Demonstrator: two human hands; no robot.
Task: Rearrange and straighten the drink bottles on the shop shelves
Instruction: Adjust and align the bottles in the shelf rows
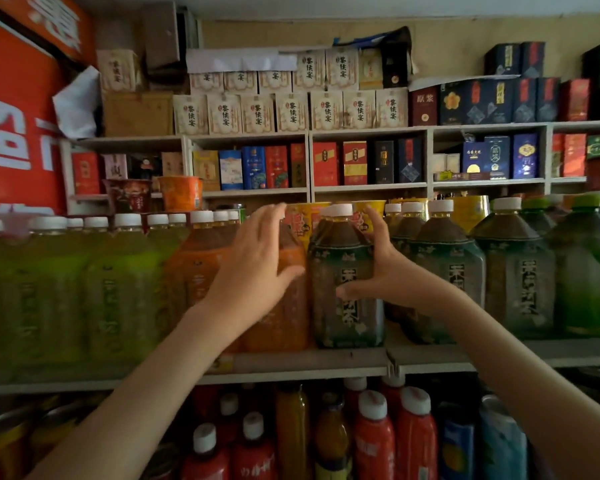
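Observation:
A row of large drink bottles with white caps stands on the middle shelf. Light green ones are at the left, orange ones follow, dark green-labelled tea bottles run to the right. My right hand grips the right side of the front dark tea bottle, thumb across its label. My left hand lies flat with spread fingers on the orange bottle just left of it. Both bottles stand upright and touch each other.
Below, a lower shelf holds red bottles, a yellow one and blue cans. Behind the row stand instant noodle cups. Higher shelves carry boxed goods. A red sign fills the left wall.

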